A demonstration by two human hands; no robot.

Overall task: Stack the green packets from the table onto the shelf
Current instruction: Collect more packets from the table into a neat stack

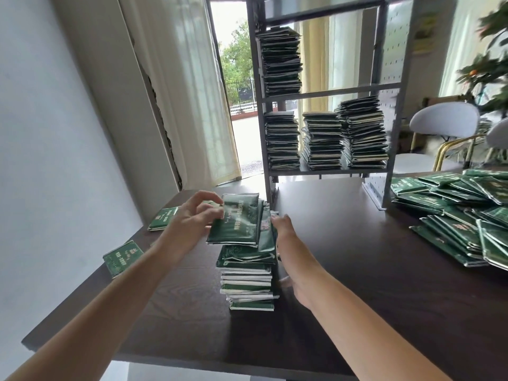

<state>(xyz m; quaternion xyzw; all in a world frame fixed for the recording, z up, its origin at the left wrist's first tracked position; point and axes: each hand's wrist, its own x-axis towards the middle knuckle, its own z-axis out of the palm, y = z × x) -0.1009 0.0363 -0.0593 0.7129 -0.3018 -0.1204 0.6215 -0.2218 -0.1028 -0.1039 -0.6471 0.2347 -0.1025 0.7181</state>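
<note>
Both hands flank a packet stack: left hand pinches the top packet, right hand presses flat.

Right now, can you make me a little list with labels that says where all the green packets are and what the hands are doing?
Stack on table: a tall pile of green packets in the middle of the dark table
Left hand: fingers on the top packet
Right hand: flat against the pile's right side
Loose pile: spread out at the table's right
Stray packets: two at the table's left
Shelf: three stacks on the lower level, one above
</note>
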